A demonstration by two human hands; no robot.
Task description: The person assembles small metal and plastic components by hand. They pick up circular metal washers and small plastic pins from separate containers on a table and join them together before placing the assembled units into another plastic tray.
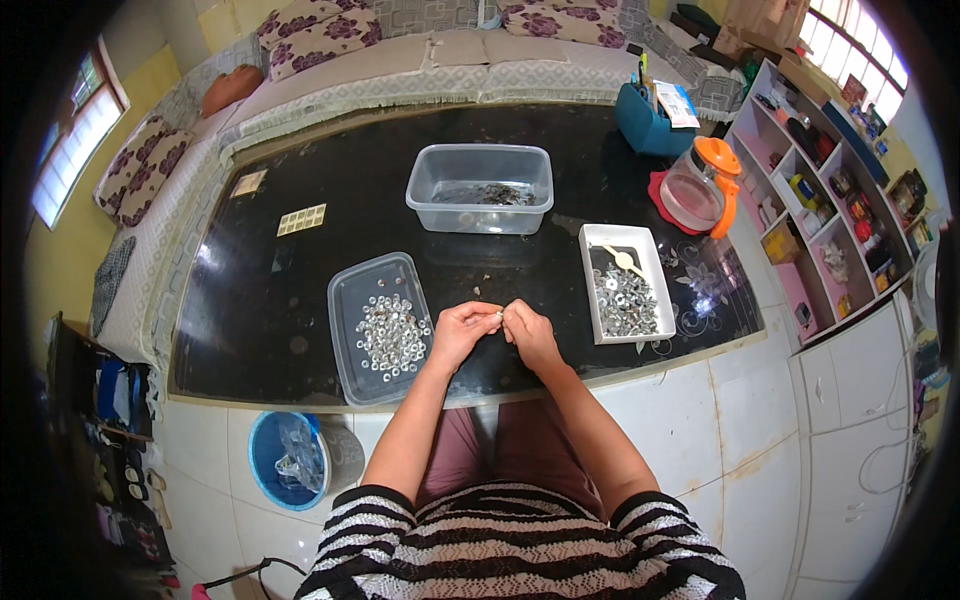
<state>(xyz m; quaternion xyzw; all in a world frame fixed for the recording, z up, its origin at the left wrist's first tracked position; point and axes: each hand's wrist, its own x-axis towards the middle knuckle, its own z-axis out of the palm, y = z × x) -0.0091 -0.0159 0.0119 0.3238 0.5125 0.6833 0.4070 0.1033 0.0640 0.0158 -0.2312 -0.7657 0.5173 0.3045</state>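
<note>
The black table [300,270] carries a tub [480,219], tray [365,280] and box [590,290].

Daylight brightens the room, with one window [68,178] at ten o'clock and another window [852,45] at two o'clock washed out white. The glossy black table [365,165] catches pale glare toward three and nine o'clock. The left hand [462,332] and right hand [530,334] look fairly sharp. Fisheye distortion bows straight edges; darkness rings the rim.
</note>
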